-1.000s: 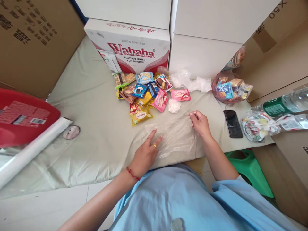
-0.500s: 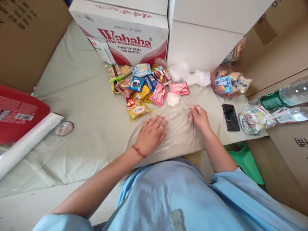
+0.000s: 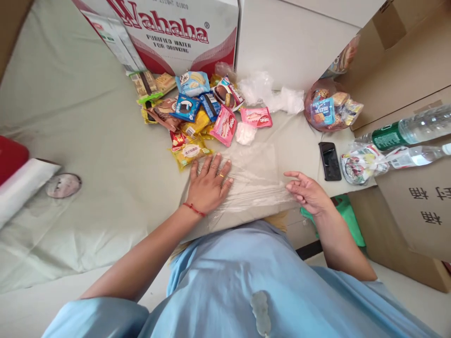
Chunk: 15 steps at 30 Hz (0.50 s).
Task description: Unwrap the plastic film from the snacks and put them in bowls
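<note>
A clear plastic bag point(image 3: 257, 176) lies spread over the pale cloth near the front edge. My left hand point(image 3: 208, 183) presses flat on its left part, fingers spread, with a red cord at the wrist and a ring on one finger. At the bag's right edge, my right hand point(image 3: 306, 192) pinches the film by thumb and fingertips, the index finger held out; wrinkles run towards it. Just beyond the bag are a heap of wrapped snacks point(image 3: 192, 126), two pink wafer packets point(image 3: 256, 117) and a small white crumpled piece point(image 3: 245, 134).
Behind the snacks stand a Wahaha water carton point(image 3: 176, 35) and a white box point(image 3: 282, 47). Crumpled clear plastic point(image 3: 262, 91) lies against them. To the right are a bag of snacks point(image 3: 329, 108), a phone point(image 3: 330, 161) and a bottle point(image 3: 419, 129). A white roll point(image 3: 26, 188) lies left.
My right hand has moved right and slightly towards me, drawing the bag's edge out flatter. My left hand has shifted left, its fingers spread wider. The camera view has shifted too.
</note>
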Each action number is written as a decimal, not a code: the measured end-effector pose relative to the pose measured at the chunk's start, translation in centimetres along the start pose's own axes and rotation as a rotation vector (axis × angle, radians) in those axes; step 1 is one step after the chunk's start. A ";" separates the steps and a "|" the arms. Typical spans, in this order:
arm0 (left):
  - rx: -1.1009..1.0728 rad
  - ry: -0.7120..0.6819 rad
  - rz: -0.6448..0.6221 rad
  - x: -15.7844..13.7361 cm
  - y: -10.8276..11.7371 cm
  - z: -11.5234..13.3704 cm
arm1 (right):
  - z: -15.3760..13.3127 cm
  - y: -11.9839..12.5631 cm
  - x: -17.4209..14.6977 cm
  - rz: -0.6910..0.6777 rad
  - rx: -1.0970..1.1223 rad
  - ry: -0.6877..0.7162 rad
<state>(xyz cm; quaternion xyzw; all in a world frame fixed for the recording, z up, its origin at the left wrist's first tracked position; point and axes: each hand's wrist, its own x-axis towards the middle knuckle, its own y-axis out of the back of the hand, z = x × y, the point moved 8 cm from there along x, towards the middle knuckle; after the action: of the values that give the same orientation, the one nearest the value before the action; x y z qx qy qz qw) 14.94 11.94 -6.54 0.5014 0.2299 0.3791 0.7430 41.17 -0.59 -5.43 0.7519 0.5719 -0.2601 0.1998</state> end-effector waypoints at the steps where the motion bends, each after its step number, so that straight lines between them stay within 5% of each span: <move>1: 0.001 -0.007 -0.005 0.0 0.0 -0.1 | -0.4 0.8 -0.1 0.023 -0.009 0.007; 8: 0.017 -0.040 0.005 -0.4 -0.4 0.2 | -1.6 5.2 0.1 0.024 -0.535 0.038; 11: 0.047 -0.036 -0.015 -1.3 -0.5 0.8 | -6.9 6.1 2.5 0.185 -0.764 0.301; 15: 0.090 -0.051 -0.066 -2.2 -0.6 1.3 | -14.8 0.6 9.0 0.155 -1.111 0.712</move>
<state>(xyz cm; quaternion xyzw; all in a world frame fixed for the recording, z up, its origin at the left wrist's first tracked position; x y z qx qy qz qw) 14.79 9.29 -6.69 0.5359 0.2442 0.3309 0.7373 46.04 14.93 0.57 0.6160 0.5962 0.3531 0.3747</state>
